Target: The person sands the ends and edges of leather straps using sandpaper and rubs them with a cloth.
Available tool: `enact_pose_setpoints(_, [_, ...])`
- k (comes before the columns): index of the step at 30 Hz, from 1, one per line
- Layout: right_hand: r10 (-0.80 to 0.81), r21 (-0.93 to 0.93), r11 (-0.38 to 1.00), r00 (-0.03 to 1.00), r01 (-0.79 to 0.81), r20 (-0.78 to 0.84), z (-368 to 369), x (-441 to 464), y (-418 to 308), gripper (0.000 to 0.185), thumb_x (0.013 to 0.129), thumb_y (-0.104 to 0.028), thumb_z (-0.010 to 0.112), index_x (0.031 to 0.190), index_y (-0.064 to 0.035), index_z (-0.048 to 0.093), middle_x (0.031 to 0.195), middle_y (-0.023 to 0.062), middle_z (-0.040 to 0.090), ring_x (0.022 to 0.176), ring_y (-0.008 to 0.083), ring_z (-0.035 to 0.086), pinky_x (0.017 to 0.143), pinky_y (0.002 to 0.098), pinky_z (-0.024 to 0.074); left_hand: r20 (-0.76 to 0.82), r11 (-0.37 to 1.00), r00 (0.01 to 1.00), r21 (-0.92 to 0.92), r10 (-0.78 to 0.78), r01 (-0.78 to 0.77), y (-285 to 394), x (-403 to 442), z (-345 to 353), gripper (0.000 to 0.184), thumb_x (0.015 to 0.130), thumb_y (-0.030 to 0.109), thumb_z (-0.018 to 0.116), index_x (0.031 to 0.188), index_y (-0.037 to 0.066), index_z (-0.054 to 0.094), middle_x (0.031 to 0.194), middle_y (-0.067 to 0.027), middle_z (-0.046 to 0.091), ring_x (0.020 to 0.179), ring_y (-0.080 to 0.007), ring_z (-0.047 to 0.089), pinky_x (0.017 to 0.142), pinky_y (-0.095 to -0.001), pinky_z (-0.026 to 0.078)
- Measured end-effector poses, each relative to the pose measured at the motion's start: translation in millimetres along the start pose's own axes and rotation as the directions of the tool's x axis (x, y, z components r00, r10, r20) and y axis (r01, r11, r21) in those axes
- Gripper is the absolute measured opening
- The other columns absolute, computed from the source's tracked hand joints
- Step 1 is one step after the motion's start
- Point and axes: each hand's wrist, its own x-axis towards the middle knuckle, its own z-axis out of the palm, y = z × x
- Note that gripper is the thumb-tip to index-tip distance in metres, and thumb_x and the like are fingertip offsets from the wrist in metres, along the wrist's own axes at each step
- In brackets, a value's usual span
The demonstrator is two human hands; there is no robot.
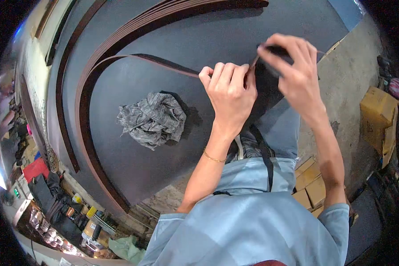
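Observation:
A long dark brown strap, which looks like leather (164, 65), runs across the table to my left hand (229, 86). That hand is closed round the strap, with the knuckles up. A short piece of the strap shows past the thumb, close to the other fingertips. My right hand (295, 66) is smeared by motion just to the right, its fingers curled in a pinch. Something dark shows between its thumb and fingers, too blurred to name. Left of my left hand lies a crumpled grey striped cloth (153, 119).
Several stacked brown straps (115, 42) curve round the dark table (173, 164); a separate strap (63, 88) lies further left. Cardboard boxes (377, 108) stand on the floor at right. Cluttered tools and a red item (35, 170) are at lower left.

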Motion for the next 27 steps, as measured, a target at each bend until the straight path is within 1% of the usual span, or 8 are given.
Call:
enact_pose_setpoints(6, [0.020,-0.041,0.999,0.999,-0.021,-0.037,9,-4,7,0.031,0.076,-0.010,0.060,0.103,-0.0127,0.073,0.114,0.0016,0.062,0.107,0.0226,0.058,0.094,0.0414,0.0393,0.001,1.000,1.000,0.004,-0.007,0.007,0,-2,1,0.014,0.074,0.010,0.079,0.079,0.007,0.067,0.074,-0.0043,0.060,0.073,-0.0232,0.057,0.080,-0.0376,0.035])
enact_pose_setpoints(10, [-0.043,0.094,0.995,0.999,0.046,-0.026,8,-10,-12,0.032,0.075,-0.008,0.060,0.104,-0.0116,0.073,0.115,0.0033,0.062,0.108,0.0238,0.058,0.095,0.0409,0.0388,0.030,1.000,1.000,0.003,0.007,-0.007,-2,-1,2,0.012,0.076,0.010,0.076,0.080,0.006,0.066,0.073,-0.0055,0.057,0.072,-0.0231,0.055,0.079,-0.0395,0.035])
enact_pose_setpoints(12, [0.041,-0.029,0.999,0.998,-0.043,-0.039,10,-5,2,0.032,0.075,-0.010,0.060,0.105,-0.0123,0.074,0.114,0.0031,0.062,0.109,0.0225,0.058,0.097,0.0404,0.0386,-0.012,1.000,1.000,0.012,0.008,-0.007,0,-2,4,0.012,0.076,0.010,0.076,0.080,0.007,0.066,0.072,-0.0056,0.056,0.072,-0.0232,0.054,0.079,-0.0396,0.035])
enact_pose_setpoints(16, [-0.039,0.106,0.994,0.999,0.040,-0.011,7,-11,-13,0.032,0.074,-0.006,0.061,0.103,-0.0120,0.074,0.115,0.0039,0.062,0.110,0.0235,0.058,0.096,0.0402,0.0393,0.032,1.000,0.999,0.027,-0.016,0.015,0,-1,1,0.012,0.075,0.010,0.077,0.079,0.007,0.066,0.074,-0.0053,0.059,0.074,-0.0237,0.056,0.080,-0.0392,0.035])
enact_pose_setpoints(20, [0.012,-0.015,1.000,0.999,-0.012,-0.043,8,0,12,0.029,0.076,-0.008,0.060,0.101,-0.0118,0.074,0.114,0.0017,0.062,0.109,0.0215,0.059,0.095,0.0402,0.0402,0.018,0.999,1.000,0.025,-0.021,0.021,0,-1,3,0.013,0.075,0.010,0.078,0.078,0.008,0.065,0.075,-0.0047,0.063,0.074,-0.0239,0.058,0.080,-0.0386,0.035])
enact_pose_setpoints(22, [-0.108,0.036,0.994,0.994,0.107,0.011,3,-5,-14,0.028,0.076,-0.007,0.059,0.101,-0.0117,0.073,0.114,0.0018,0.062,0.109,0.0220,0.058,0.094,0.0409,0.0399,0.021,0.999,1.000,0.041,-0.015,0.014,-2,4,3,0.013,0.075,0.010,0.078,0.077,0.008,0.065,0.075,-0.0045,0.062,0.074,-0.0239,0.058,0.080,-0.0387,0.035])
enact_pose_setpoints(26, [0.025,-0.085,0.996,0.999,-0.027,-0.021,11,-6,19,0.027,0.079,-0.011,0.059,0.101,-0.0131,0.073,0.113,0.0020,0.062,0.108,0.0220,0.058,0.094,0.0418,0.0396,0.014,0.999,1.000,0.034,-0.016,0.016,1,0,2,0.013,0.075,0.009,0.078,0.077,0.008,0.065,0.075,-0.0043,0.062,0.073,-0.0239,0.058,0.080,-0.0386,0.035])
enact_pose_setpoints(27, [-0.007,0.023,1.000,1.000,0.007,-0.015,-1,-1,6,0.027,0.079,-0.011,0.059,0.102,-0.0132,0.073,0.113,0.0020,0.062,0.108,0.0223,0.058,0.095,0.0418,0.0392,0.010,0.999,1.000,0.034,-0.007,0.007,1,1,2,0.013,0.075,0.009,0.078,0.077,0.008,0.065,0.075,-0.0043,0.062,0.073,-0.0239,0.058,0.080,-0.0386,0.035])
